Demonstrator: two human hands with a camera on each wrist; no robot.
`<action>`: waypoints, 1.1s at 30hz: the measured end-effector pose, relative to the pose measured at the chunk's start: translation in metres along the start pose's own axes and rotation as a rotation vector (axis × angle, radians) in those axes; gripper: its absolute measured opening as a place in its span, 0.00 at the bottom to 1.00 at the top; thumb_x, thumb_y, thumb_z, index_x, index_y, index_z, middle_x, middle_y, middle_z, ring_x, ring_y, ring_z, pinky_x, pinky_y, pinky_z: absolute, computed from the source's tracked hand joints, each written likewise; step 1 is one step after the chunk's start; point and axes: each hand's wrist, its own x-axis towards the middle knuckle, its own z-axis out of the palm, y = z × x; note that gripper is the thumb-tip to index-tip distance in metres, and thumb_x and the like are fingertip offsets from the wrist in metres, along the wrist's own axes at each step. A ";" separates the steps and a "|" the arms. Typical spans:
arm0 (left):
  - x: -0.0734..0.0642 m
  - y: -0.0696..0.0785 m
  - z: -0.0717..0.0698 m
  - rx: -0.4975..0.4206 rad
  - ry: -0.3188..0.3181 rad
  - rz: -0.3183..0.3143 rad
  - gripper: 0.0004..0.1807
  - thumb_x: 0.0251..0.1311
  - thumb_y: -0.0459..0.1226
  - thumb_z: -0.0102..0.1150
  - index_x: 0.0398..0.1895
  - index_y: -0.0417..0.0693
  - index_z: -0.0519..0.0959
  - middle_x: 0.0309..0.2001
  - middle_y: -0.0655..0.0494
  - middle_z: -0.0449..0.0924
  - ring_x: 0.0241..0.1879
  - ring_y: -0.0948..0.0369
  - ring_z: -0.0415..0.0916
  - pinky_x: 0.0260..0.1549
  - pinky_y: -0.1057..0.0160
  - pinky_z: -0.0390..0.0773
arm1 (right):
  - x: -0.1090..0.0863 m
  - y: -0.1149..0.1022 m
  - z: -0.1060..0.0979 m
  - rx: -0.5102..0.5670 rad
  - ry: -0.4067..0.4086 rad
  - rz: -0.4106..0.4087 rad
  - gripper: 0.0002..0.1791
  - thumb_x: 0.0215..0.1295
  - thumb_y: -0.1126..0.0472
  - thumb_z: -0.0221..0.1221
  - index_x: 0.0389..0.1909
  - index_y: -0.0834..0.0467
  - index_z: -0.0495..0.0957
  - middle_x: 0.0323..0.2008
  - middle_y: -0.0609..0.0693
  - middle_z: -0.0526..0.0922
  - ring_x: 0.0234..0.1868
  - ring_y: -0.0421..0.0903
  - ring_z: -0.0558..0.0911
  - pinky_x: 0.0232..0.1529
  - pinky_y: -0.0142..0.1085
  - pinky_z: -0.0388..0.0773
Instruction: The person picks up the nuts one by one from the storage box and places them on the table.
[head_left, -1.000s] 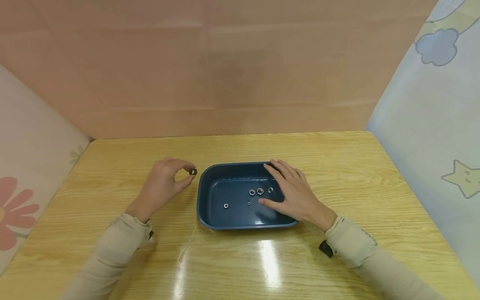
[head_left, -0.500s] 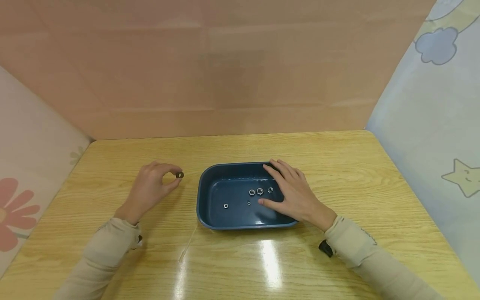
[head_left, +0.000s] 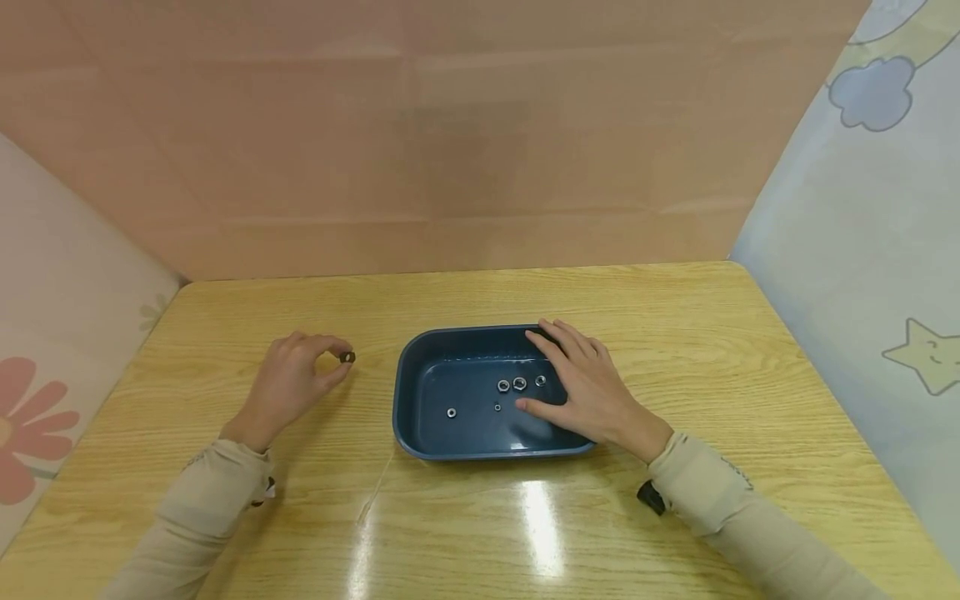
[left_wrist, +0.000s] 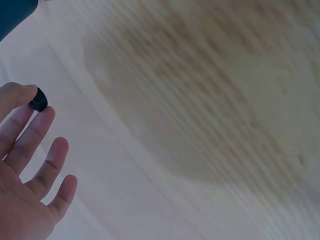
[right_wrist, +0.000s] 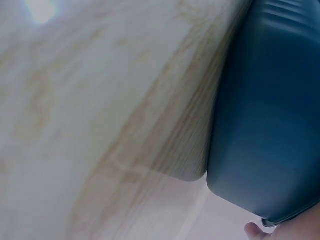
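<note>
My left hand (head_left: 283, 385) pinches a dark hex nut (head_left: 347, 357) between thumb and fingertips, over the table left of the tray. In the left wrist view the same black nut (left_wrist: 38, 100) sits between the thumb and the fingers, with the other fingers spread. My right hand (head_left: 588, 390) lies over the right end of a blue tray (head_left: 396, 400), fingertips at the far rim and thumb above the inside. Several silver nuts lie in the tray: two larger nuts (head_left: 512, 384) side by side, a smaller nut (head_left: 541, 380) near the right hand, a tiny nut (head_left: 497, 407), and one nut (head_left: 452, 412) at the left.
The tray stands mid-way on a wood-grain table (head_left: 660, 333). A brown paper-like backdrop (head_left: 450, 150) rises behind the table's far edge. Patterned walls (head_left: 862, 233) close off both sides.
My left hand has moved left and slightly nearer, away from the tray, with the dark nut still pinched. The right hand and the tray have hardly moved.
</note>
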 end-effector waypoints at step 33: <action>-0.014 -0.017 0.003 0.080 -0.196 -0.067 0.11 0.55 0.34 0.70 0.42 0.45 0.86 0.37 0.50 0.88 0.37 0.48 0.82 0.41 0.38 0.76 | 0.000 0.000 0.000 -0.008 0.005 -0.006 0.51 0.58 0.31 0.61 0.76 0.52 0.57 0.78 0.55 0.53 0.79 0.58 0.51 0.70 0.65 0.53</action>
